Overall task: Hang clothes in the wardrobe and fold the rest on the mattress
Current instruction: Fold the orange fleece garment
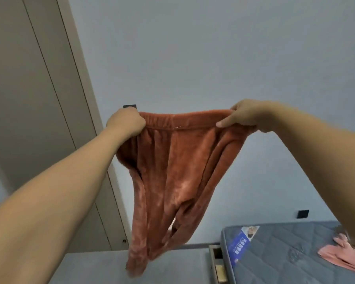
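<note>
Two hands hold one pair of rust-coloured fleece trousers [172,171] up in the air by the elastic waistband; the left hand [126,124] has its fingers curled tight round one end, the right hand [242,117] pinches the other end between thumb and fingers; the legs hang loose, well above the grey mattress [275,253]; a pink garment [340,253] lies on that mattress, its fold unclear; the wardrobe [29,99] stands at the left, doors closed; I judge the trousers still unfolded, so most of this item's work remains.
</note>
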The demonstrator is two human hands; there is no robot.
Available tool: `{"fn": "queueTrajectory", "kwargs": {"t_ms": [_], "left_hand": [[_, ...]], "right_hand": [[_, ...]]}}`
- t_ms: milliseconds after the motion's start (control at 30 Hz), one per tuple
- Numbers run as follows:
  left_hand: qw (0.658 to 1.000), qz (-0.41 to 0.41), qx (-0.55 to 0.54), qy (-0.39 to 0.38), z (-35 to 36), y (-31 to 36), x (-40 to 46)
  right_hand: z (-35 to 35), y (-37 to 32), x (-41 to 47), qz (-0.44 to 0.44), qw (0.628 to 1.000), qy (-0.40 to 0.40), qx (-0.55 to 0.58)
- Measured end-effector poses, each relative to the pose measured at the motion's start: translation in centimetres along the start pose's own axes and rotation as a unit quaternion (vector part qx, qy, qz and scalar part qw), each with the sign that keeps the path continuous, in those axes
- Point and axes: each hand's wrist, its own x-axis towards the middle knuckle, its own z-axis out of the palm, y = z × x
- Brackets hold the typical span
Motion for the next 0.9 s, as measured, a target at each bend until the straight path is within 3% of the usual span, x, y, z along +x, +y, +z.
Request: {"fn": "queueTrajectory", "kwargs": {"t_ms": [67, 133, 200, 233, 300, 500, 633, 667, 700, 833, 900], "left_hand": [[0.994, -0.044, -0.099, -0.016, -1.1, -1.3, -0.4], [0.955, -0.073, -0.27, -0.096, -2.0, -2.1, -0.7], [0.861, -0.126, -0.447, -0.207, -2.8, -2.7, -0.8], [0.818, -0.149, -0.505, -0.233, -3.1, -3.2, -0.7], [0.762, -0.159, -0.576, -0.249, -3.4, -4.1, -0.2], [0.653, -0.03, -0.694, -0.303, -4.1, -5.0, 0.5], [0.534, 0.044, -0.76, -0.368, -5.6, -4.7, 0.4], [0.532, 0.067, -0.765, -0.358, -5.6, -4.6, 0.3], [0.56, 0.096, -0.752, -0.334, -5.5, -4.5, 0.3], [0.784, 0.168, -0.58, -0.145, -5.2, -1.8, 0.5], [0.842, 0.185, -0.506, -0.028, -5.0, -0.6, 1.0]], "right_hand": [[-0.2, -0.2, 0.1, -0.006, 0.992, 0.006, 0.125], [0.4, -0.4, 0.6, 0.003, 0.97, 0.044, 0.241], [2.0, -1.1, 1.4, 0.024, 0.942, 0.068, 0.327], [3.1, -1.8, 1.7, 0.032, 0.932, 0.069, 0.354], [5.4, -3.8, 2.3, 0.037, 0.918, 0.048, 0.391], [6.7, -9.2, 2.2, -0.011, 0.891, -0.033, 0.453], [6.0, -11.1, 1.5, -0.103, 0.886, -0.049, 0.449], [6.0, -11.5, 1.4, -0.124, 0.887, -0.038, 0.442], [5.9, -11.8, 1.4, -0.145, 0.891, -0.013, 0.43], [5.0, -12.0, 1.3, -0.212, 0.926, 0.063, 0.305], [4.7, -12.0, 1.3, -0.247, 0.945, 0.094, 0.194]]}}
